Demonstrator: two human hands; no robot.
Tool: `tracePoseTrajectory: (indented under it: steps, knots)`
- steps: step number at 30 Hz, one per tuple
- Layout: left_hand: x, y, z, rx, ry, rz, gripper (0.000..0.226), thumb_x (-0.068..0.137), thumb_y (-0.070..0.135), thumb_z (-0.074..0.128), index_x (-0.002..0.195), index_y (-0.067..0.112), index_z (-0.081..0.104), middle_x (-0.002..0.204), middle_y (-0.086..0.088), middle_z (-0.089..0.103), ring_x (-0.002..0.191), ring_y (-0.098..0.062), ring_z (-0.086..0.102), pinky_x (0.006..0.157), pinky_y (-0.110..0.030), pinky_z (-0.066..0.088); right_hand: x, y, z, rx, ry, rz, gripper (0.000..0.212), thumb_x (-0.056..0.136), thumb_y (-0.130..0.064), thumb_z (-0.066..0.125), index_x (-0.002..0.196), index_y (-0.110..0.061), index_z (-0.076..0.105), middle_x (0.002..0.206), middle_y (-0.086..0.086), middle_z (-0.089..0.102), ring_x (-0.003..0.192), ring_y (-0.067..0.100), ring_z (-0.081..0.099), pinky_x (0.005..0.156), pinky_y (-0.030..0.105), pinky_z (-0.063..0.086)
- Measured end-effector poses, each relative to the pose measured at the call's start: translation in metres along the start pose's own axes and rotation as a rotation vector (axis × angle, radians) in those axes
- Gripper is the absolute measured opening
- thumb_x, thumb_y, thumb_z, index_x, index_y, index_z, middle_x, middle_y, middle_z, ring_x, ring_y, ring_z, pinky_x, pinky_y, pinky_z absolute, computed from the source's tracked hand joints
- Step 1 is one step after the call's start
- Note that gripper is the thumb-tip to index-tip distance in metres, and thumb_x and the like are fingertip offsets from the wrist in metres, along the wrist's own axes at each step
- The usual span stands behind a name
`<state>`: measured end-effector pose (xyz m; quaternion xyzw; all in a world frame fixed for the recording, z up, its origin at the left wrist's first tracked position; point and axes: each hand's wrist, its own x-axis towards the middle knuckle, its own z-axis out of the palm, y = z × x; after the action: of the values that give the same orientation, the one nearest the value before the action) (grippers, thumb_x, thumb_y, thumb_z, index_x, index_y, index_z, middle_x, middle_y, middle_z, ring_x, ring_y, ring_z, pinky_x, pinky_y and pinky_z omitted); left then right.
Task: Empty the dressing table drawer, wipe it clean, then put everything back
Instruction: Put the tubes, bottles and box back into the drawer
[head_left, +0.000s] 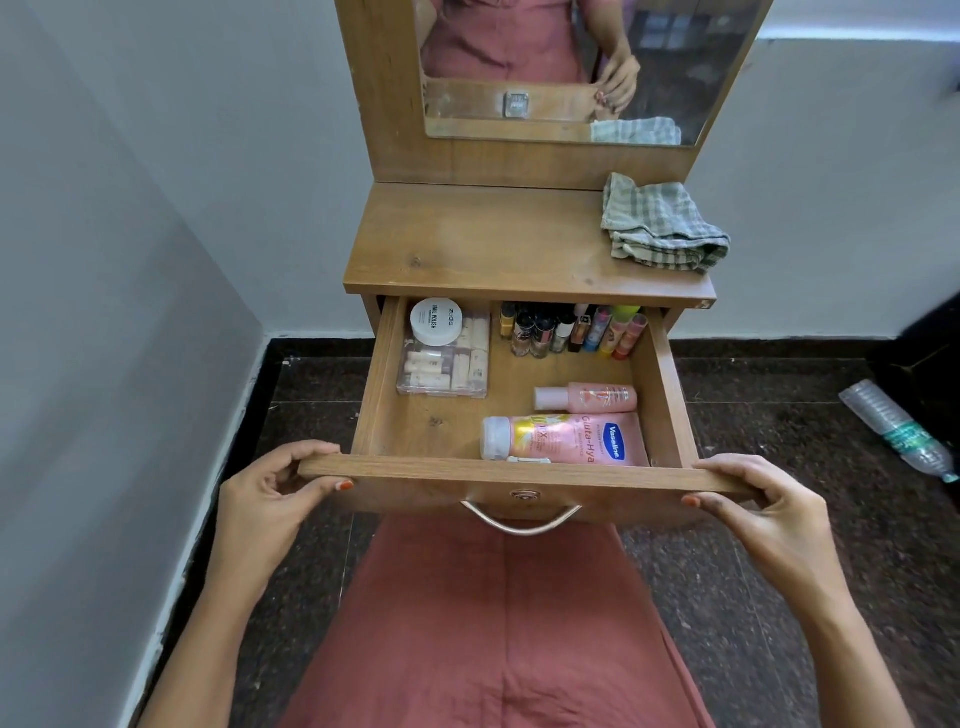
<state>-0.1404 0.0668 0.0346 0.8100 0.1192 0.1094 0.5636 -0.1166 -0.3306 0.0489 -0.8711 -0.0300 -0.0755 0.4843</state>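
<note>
Both hands, left (270, 486) and right (756, 506), pinch the ends of the open drawer's (524, 474) front panel at mid-frame. Inside lie a pink Vaseline Gluta-Hya tube (566, 439) and a white jar (436, 321) marked NAIL POLISH.

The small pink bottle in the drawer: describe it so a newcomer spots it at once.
Look into the open wooden drawer of the dressing table. In its right half two pink containers lie on their sides; the small pink bottle with a white cap is the one farther back. It is slimmer than the pink Vaseline tube with the blue logo.
</note>
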Motion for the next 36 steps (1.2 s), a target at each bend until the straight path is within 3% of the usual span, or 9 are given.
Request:
tracePoseTrajectory:
  steps: [3, 7, 14, 17, 19, 26, 31, 33, 36]
  knots:
    - [0.005, 0.002, 0.006, -0.032, 0.020, -0.006, 0.042, 0.066, -0.007, 0.071, 0.087, 0.029, 0.067, 0.080, 0.024, 0.070, 0.077, 0.007, 0.064, 0.073, -0.002, 0.047, 0.007, 0.002, 0.004, -0.010, 0.031, 0.004, 0.045, 0.062, 0.002, 0.078, 0.078, -0.038, 0.068, 0.093, -0.015, 0.064, 0.085, -0.005, 0.059, 0.078, 0.003, 0.042]
    - [0.016, 0.004, 0.013, -0.037, 0.040, -0.015, 0.044, 0.070, -0.005, 0.068, 0.093, 0.032, 0.065, 0.080, 0.017, 0.071, 0.079, 0.010, 0.063, 0.074, -0.002, 0.047, 0.018, 0.005, 0.010, -0.049, 0.092, 0.021, 0.032, 0.063, 0.001, 0.078, 0.090, -0.015, 0.069, 0.090, -0.007, 0.065, 0.088, -0.010, 0.057, 0.081, 0.002, 0.042]
    - [0.034, 0.009, 0.029, -0.074, 0.150, -0.019, 0.047, 0.074, -0.001, 0.068, 0.115, 0.020, 0.059, 0.116, -0.003, 0.064, 0.105, -0.004, 0.061, 0.094, -0.010, 0.044, 0.038, 0.003, 0.026, -0.070, 0.311, 0.067, 0.047, 0.065, -0.001, 0.078, 0.110, -0.001, 0.064, 0.109, 0.001, 0.060, 0.095, -0.022, 0.051, 0.079, -0.008, 0.034]
    - [0.044, 0.012, 0.037, -0.070, 0.206, -0.020, 0.048, 0.074, 0.000, 0.068, 0.119, 0.013, 0.058, 0.113, -0.002, 0.062, 0.094, 0.012, 0.060, 0.089, -0.005, 0.044, 0.048, 0.001, 0.032, -0.088, 0.365, 0.090, 0.055, 0.066, -0.002, 0.078, 0.117, 0.002, 0.059, 0.120, 0.012, 0.060, 0.109, 0.003, 0.052, 0.087, -0.010, 0.030]
    - [0.050, 0.014, 0.042, -0.078, 0.239, -0.029, 0.050, 0.074, 0.001, 0.068, 0.122, 0.009, 0.056, 0.116, -0.003, 0.060, 0.096, 0.011, 0.059, 0.089, -0.004, 0.043, 0.056, 0.000, 0.035, -0.091, 0.381, 0.102, 0.059, 0.066, -0.004, 0.078, 0.121, 0.003, 0.056, 0.126, 0.016, 0.058, 0.115, 0.010, 0.048, 0.091, -0.011, 0.026]
    - [0.073, 0.025, 0.062, -0.108, 0.371, -0.076, 0.053, 0.075, 0.003, 0.069, 0.125, 0.002, 0.051, 0.124, -0.017, 0.058, 0.112, -0.015, 0.058, 0.099, -0.029, 0.045, 0.086, 0.001, 0.047, -0.073, 0.460, 0.145, 0.065, 0.069, -0.009, 0.078, 0.126, 0.007, 0.050, 0.132, 0.022, 0.052, 0.116, 0.010, 0.046, 0.081, -0.016, 0.022]
    - [0.095, 0.029, 0.069, -0.126, 0.394, -0.105, 0.050, 0.076, 0.006, 0.069, 0.123, 0.002, 0.054, 0.121, -0.017, 0.060, 0.108, -0.012, 0.058, 0.093, -0.017, 0.044, 0.107, 0.004, 0.055, -0.025, 0.529, 0.209, 0.069, 0.072, -0.015, 0.077, 0.130, 0.004, 0.046, 0.132, 0.018, 0.053, 0.116, 0.020, 0.055, 0.084, -0.009, 0.027]
    - [0.103, 0.030, 0.070, -0.138, 0.397, -0.109, 0.048, 0.077, 0.006, 0.069, 0.122, 0.002, 0.055, 0.119, -0.016, 0.061, 0.105, -0.009, 0.057, 0.090, -0.012, 0.043, 0.114, 0.005, 0.057, -0.005, 0.541, 0.218, 0.070, 0.072, -0.017, 0.077, 0.131, 0.002, 0.046, 0.131, 0.017, 0.054, 0.115, 0.015, 0.055, 0.090, -0.001, 0.029]
    - [0.113, 0.033, 0.073, -0.165, 0.406, -0.106, 0.045, 0.076, 0.005, 0.069, 0.119, 0.005, 0.057, 0.116, -0.012, 0.064, 0.098, -0.007, 0.059, 0.094, -0.021, 0.046, 0.125, 0.005, 0.059, 0.027, 0.546, 0.226, 0.069, 0.072, -0.017, 0.077, 0.132, 0.000, 0.046, 0.131, 0.015, 0.055, 0.115, 0.011, 0.053, 0.093, 0.006, 0.035]
